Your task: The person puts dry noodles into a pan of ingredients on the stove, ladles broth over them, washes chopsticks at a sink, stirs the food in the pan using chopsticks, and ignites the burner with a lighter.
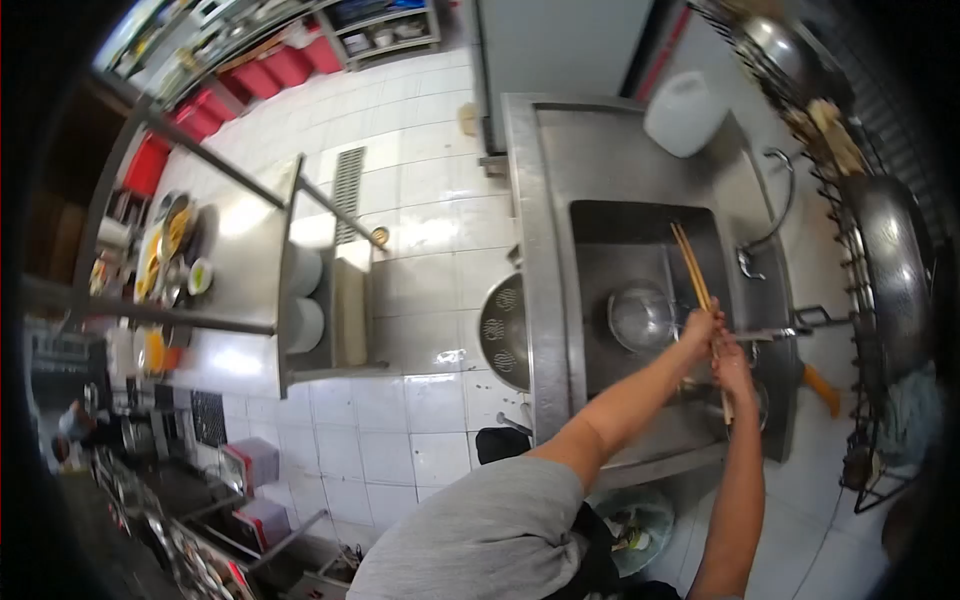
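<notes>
Long wooden chopsticks [690,258] are held in both hands over the sink basin [610,232]. My left hand [704,326] is closed round their middle. Just below it, my right hand [733,368] is also closed on the chopsticks, and their other ends show beneath it. A round, shiny bowl [640,316] sits in the basin to the left of my hands. Close by on the right, a metal tap spout [775,333] reaches toward my hands. Items under my right hand are partly hidden and hard to make out.
A curved faucet [778,215] and a white plastic jug [686,115] stand at the sink's back. Woks [893,265] hang on a rack at right. A perforated metal basin [505,330] is left of the sink. A lined bin [640,530] sits below. A steel table [245,270] stands left.
</notes>
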Available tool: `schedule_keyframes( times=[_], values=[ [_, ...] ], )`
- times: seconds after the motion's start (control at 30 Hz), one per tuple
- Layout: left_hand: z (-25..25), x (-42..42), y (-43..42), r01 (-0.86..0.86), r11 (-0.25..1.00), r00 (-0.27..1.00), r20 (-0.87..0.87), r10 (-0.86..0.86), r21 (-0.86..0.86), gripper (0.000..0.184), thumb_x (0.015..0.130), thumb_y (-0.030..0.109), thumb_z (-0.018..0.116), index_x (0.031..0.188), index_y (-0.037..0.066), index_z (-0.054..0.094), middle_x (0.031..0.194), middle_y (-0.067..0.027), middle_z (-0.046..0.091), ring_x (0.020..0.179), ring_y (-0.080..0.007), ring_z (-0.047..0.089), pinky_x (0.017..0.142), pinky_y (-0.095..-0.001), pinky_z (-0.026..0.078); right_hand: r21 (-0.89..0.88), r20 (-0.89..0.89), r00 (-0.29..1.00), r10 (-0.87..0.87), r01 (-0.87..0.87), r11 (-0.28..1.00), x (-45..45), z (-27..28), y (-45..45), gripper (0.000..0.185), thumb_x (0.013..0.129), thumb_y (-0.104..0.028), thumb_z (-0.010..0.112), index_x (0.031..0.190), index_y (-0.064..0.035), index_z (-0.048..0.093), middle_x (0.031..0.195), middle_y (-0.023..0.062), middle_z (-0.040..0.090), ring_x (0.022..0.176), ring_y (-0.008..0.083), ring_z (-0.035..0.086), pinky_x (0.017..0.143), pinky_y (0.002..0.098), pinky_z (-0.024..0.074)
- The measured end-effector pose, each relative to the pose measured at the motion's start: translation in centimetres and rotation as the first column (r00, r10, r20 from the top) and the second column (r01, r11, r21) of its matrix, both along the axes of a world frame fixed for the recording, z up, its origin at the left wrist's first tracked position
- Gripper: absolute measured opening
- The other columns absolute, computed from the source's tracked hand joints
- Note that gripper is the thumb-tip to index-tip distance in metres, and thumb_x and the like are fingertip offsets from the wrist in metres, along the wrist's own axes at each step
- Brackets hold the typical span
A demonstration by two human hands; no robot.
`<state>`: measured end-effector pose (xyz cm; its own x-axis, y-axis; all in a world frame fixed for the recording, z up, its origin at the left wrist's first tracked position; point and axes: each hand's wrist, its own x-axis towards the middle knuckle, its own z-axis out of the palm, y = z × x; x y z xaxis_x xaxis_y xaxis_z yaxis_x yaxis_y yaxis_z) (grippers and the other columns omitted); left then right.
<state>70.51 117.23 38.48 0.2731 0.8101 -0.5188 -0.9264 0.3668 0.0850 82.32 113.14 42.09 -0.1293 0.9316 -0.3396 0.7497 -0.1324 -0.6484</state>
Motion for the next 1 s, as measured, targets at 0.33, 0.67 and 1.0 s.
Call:
schedule_keyframes(
  times=[0.33,0.67,1.0],
  values=[
    [-1.8,-5.2,3.7,0.211,0.972,0.978,-0.027,-0.209,0.1,0.044,0.1,0.052,0.046,0.077,0.015,0.042,0.056,0.002,0.032,0.044,-0.0141,0.031,0.042,-0.0272,0.031,-0.79,-0.533,0.311,-0.787,0.151,0.595,-4.5,12.0,-19.7,0.024,0.102,-0.028,0.048,0.099,-0.0048,0.055,0.062,-0.0045,0.037,0.048,0.0063,0.033,0.041,0.0227,0.0282],
    [-1.9,-4.7,0.0,0.233,0.968,0.927,-0.323,-0.193,0.091,0.046,0.102,0.05,0.043,0.08,0.01,0.042,0.057,-0.0025,0.04,0.045,-0.0168,0.04,0.041,-0.0334,0.038,-0.728,-0.511,0.378,-0.772,0.286,0.623,-6.3,12.4,-22.5,0.027,0.105,-0.03,0.045,0.101,-0.0046,0.054,0.064,-0.0033,0.04,0.048,0.0038,0.032,0.041,0.0198,0.0267],
    [-1.2,-5.0,-0.5,0.355,0.925,0.862,-0.43,-0.267,0.137,0.041,0.104,0.044,0.039,0.08,0.011,0.044,0.059,-0.0026,0.042,0.047,-0.0172,0.042,0.041,-0.0334,0.038,-0.59,-0.473,0.51,-0.718,0.422,0.688,-7.9,12.4,-25.3,0.026,0.103,-0.028,0.048,0.099,-0.0031,0.056,0.067,-0.0002,0.049,0.051,0.0091,0.044,0.044,0.0255,0.0362]
  ],
)
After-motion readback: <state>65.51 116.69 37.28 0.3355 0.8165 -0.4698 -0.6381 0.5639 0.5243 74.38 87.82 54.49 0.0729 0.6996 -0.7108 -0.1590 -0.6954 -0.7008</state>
